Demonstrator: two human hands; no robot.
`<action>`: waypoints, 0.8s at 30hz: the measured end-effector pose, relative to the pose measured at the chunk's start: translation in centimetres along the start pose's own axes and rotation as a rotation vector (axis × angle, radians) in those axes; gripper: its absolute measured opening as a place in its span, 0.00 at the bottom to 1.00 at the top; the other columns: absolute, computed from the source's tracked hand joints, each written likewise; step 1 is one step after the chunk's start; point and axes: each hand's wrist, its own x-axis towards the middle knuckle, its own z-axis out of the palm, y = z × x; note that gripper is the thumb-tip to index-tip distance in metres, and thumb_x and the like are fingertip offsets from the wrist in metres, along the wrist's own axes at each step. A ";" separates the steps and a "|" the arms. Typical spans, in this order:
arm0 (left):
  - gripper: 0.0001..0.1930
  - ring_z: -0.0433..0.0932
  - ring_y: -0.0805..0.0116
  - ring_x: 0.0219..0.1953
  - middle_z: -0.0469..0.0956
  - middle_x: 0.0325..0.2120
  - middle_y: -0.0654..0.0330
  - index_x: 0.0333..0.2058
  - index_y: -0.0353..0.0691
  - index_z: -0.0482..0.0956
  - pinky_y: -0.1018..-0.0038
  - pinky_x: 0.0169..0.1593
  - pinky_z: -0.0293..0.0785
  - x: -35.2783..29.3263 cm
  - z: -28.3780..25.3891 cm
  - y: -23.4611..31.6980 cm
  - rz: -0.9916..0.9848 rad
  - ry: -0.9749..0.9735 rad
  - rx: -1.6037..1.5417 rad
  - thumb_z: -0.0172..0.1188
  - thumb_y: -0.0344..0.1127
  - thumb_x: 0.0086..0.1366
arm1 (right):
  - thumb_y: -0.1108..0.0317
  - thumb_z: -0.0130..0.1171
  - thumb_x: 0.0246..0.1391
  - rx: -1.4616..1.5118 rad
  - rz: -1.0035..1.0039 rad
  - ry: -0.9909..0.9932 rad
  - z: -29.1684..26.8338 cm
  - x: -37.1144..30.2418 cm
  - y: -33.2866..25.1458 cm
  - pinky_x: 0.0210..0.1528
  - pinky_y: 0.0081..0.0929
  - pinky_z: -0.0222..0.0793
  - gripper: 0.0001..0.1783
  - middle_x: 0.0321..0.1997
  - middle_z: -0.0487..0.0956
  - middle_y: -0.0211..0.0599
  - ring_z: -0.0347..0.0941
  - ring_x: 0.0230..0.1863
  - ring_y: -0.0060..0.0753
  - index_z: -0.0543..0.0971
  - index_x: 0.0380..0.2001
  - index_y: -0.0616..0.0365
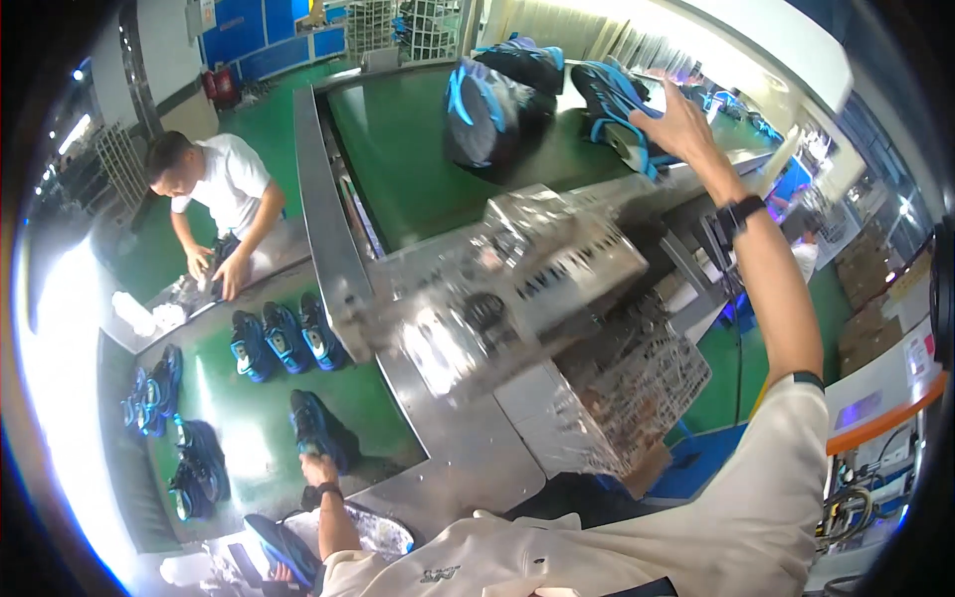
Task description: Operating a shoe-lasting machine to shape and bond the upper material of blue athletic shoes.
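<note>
My left hand (pixel 318 470) is closed on the near end of a dark blue shoe (pixel 310 418) over the green work surface at lower left. Far to the right, my outstretched right hand (pixel 681 124) has its thumb and fingers about the side of a black and bright-blue shoe (pixel 604 98) on the green belt. Part of that grip is hard to make out. Left of it, a shoe with its dark sole showing (pixel 477 114) leans against another blue and black shoe (pixel 527 65).
Three shoes (pixel 284 333) stand in a row beyond my left hand, with several more along the left side. A co-worker (pixel 224 189) handles a dark shoe at far left. Clear plastic wrapping (pixel 537 219) covers a box between my arms. A metal rail (pixel 333 189) borders the belt.
</note>
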 end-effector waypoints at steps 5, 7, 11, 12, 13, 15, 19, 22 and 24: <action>0.20 0.77 0.36 0.34 0.78 0.30 0.40 0.44 0.36 0.62 0.51 0.37 0.71 -0.6 -1.7 1.5 -0.029 -0.083 -0.091 0.60 0.34 0.57 | 0.37 0.66 0.34 -0.156 0.127 -0.190 7.1 10.0 -0.2 0.62 0.38 0.65 0.64 0.59 0.69 0.66 0.67 0.61 0.56 0.54 0.64 0.76; 0.21 0.78 0.38 0.33 0.78 0.29 0.42 0.45 0.37 0.61 0.51 0.36 0.71 -0.6 -0.9 0.7 -0.015 -0.072 -0.072 0.60 0.36 0.59 | 0.37 0.67 0.31 -0.228 0.188 -0.276 8.4 11.5 -1.0 0.63 0.37 0.64 0.66 0.60 0.68 0.65 0.66 0.62 0.55 0.54 0.64 0.74; 0.20 0.77 0.37 0.33 0.78 0.30 0.41 0.46 0.37 0.61 0.51 0.36 0.70 -1.2 -0.9 0.9 -0.047 -0.015 -0.051 0.59 0.35 0.60 | 0.39 0.69 0.27 -0.139 0.298 -0.273 7.7 10.4 -2.6 0.67 0.37 0.56 0.66 0.65 0.62 0.65 0.60 0.66 0.56 0.55 0.66 0.65; 0.20 0.77 0.40 0.33 0.78 0.31 0.42 0.45 0.38 0.61 0.51 0.37 0.69 -1.2 -1.7 2.0 -0.073 -0.069 -0.082 0.59 0.36 0.61 | 0.41 0.69 0.27 -0.065 0.238 -0.233 7.8 9.8 -1.5 0.65 0.38 0.60 0.64 0.63 0.65 0.63 0.63 0.64 0.56 0.56 0.65 0.64; 0.25 0.76 0.43 0.43 0.76 0.43 0.39 0.53 0.36 0.62 0.53 0.44 0.69 -0.8 -2.3 2.0 -0.106 -0.218 -0.150 0.60 0.37 0.60 | 0.42 0.70 0.27 0.012 0.174 -0.189 7.4 9.5 -1.1 0.62 0.40 0.64 0.62 0.62 0.67 0.62 0.67 0.61 0.55 0.57 0.65 0.64; 0.35 0.68 0.41 0.56 0.66 0.56 0.37 0.61 0.32 0.57 0.55 0.57 0.64 -1.0 -1.4 -3.1 0.075 -0.190 -0.085 0.61 0.37 0.59 | 0.44 0.70 0.28 -0.085 0.139 -0.188 5.8 7.8 -5.6 0.60 0.40 0.66 0.60 0.57 0.72 0.60 0.70 0.58 0.56 0.59 0.64 0.64; 0.36 0.61 0.41 0.61 0.61 0.61 0.40 0.61 0.30 0.58 0.54 0.63 0.56 -5.1 -2.8 8.1 0.479 -0.071 -0.018 0.63 0.36 0.58 | 0.50 0.72 0.28 0.010 0.012 0.017 -0.7 3.6 -3.2 0.56 0.40 0.69 0.58 0.52 0.74 0.55 0.74 0.52 0.53 0.58 0.63 0.65; 0.17 0.77 0.63 0.41 0.79 0.40 0.54 0.44 0.27 0.76 0.70 0.48 0.72 -12.8 -8.6 22.2 0.280 -0.852 -0.923 0.65 0.33 0.61 | 0.55 0.73 0.27 0.356 -0.171 0.289 -7.1 -4.3 -3.6 0.61 0.40 0.65 0.57 0.53 0.72 0.60 0.69 0.56 0.58 0.59 0.61 0.68; 0.24 0.79 0.59 0.45 0.78 0.46 0.48 0.53 0.26 0.71 0.62 0.52 0.75 -18.2 -12.9 30.6 0.144 -1.347 -1.104 0.63 0.35 0.63 | 0.55 0.73 0.27 0.554 -0.190 0.427 -10.6 -9.8 -2.4 0.59 0.38 0.66 0.56 0.53 0.73 0.55 0.71 0.55 0.50 0.60 0.61 0.68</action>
